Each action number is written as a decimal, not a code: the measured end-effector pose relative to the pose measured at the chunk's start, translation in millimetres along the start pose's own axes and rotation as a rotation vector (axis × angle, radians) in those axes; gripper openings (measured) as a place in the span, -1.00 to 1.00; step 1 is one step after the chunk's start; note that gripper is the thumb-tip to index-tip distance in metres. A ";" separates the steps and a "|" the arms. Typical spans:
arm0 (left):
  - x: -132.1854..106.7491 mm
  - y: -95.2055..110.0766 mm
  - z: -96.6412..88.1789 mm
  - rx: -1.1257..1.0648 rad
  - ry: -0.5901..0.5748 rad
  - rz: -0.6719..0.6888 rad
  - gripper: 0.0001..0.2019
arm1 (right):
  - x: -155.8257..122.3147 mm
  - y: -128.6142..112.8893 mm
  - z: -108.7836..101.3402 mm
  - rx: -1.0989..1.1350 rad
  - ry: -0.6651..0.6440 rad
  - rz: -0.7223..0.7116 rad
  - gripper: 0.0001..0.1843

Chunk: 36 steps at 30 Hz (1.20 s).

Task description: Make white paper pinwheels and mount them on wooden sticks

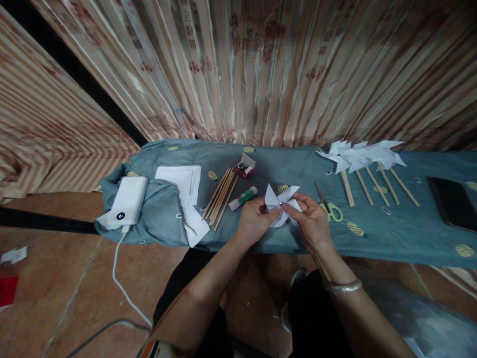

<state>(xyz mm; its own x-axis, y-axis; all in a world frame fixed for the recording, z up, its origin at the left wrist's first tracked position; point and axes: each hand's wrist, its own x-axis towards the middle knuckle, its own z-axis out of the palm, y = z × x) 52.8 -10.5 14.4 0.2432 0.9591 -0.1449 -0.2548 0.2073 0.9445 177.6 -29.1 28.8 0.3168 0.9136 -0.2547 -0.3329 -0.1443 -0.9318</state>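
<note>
Between my two hands is a white paper pinwheel [274, 199], its folded blades spread out and a small pin at its centre. My left hand [255, 218] grips it from the left, thumb near the middle. From the right, my right hand [313, 219] pinches it with the thumb close to the pin. Left of my hands lie a glue stick [243, 198], a bundle of thin wooden sticks [222, 196] and an open red box of pins [245, 166]. Scissors with light green handles [333, 212] lie beside my right hand.
Several finished pinwheels on sticks [357, 156] lie at the back right, near a black phone [452, 201]. White paper sheets [182, 179] and a white power bank [128, 201] with a cable rest on the left of the cloth-covered table [402, 238]. A curtain [238, 74] hangs behind.
</note>
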 end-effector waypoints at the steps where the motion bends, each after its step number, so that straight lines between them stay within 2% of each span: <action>1: -1.4 0.0 0.4 -0.005 -0.019 0.002 -0.70 | 1.2 1.1 -0.9 0.000 0.004 0.000 -0.45; 5: -1.3 9.2 -9.7 0.091 -0.053 0.040 -0.70 | 7.8 3.7 -5.3 0.027 0.020 0.023 -0.47; 8: 10.1 21.8 -36.4 0.334 0.122 0.158 -0.70 | 11.7 3.3 -9.3 0.049 0.037 0.017 -0.50; 11: 27.2 30.6 -70.1 0.748 0.240 0.258 -0.83 | 12.6 2.3 -12.9 0.060 0.043 0.013 -0.50; 13: 36.4 32.9 -87.2 1.028 0.267 0.230 -0.82 | 12.0 1.4 -15.0 0.065 0.046 0.016 -0.50; 15: 41.3 33.2 -96.3 1.241 0.261 0.185 -0.82 | 11.0 0.1 -16.8 0.061 0.049 0.014 -0.50; 17: 42.8 32.5 -98.3 1.380 0.230 0.134 -0.85 | 10.3 -1.4 -18.3 0.052 0.048 0.010 -0.50; 20: 43.5 30.2 -96.4 1.467 0.204 0.093 -0.86 | 9.5 -2.9 -19.9 0.034 0.031 0.000 -0.50; 23: 47.1 28.0 -96.9 1.442 0.222 0.094 -0.86 | 8.6 -2.8 -20.7 0.007 0.021 -0.018 -0.50; 25: 49.6 29.1 -98.2 1.346 0.270 0.106 -0.85 | 7.6 -3.2 -21.0 -0.005 0.019 -0.028 -0.50; 28: 46.4 38.7 -94.5 1.062 0.348 0.187 -0.84 | 4.8 -7.3 -20.7 -0.022 0.024 -0.048 -0.49; 31: 29.0 53.8 -80.0 0.725 0.376 0.315 -0.84 | -2.2 -15.6 -19.3 -0.060 0.010 -0.060 -0.47; 33: 11.9 59.9 -66.7 0.521 0.332 0.306 -0.83 | -10.5 -21.1 -18.4 -0.100 -0.008 -0.097 -0.49; 36: -11.9 56.8 -48.5 0.243 0.171 0.122 -0.79 | -27.6 -26.1 -17.9 -0.200 -0.033 -0.237 -0.59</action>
<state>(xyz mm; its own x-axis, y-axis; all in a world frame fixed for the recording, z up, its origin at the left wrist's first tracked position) -10.0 -0.8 55.5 0.0590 0.9968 -0.0546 -0.0363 0.0568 0.9977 193.5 -57.4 55.5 0.3350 0.9420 -0.0190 -0.0708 0.0051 -0.9975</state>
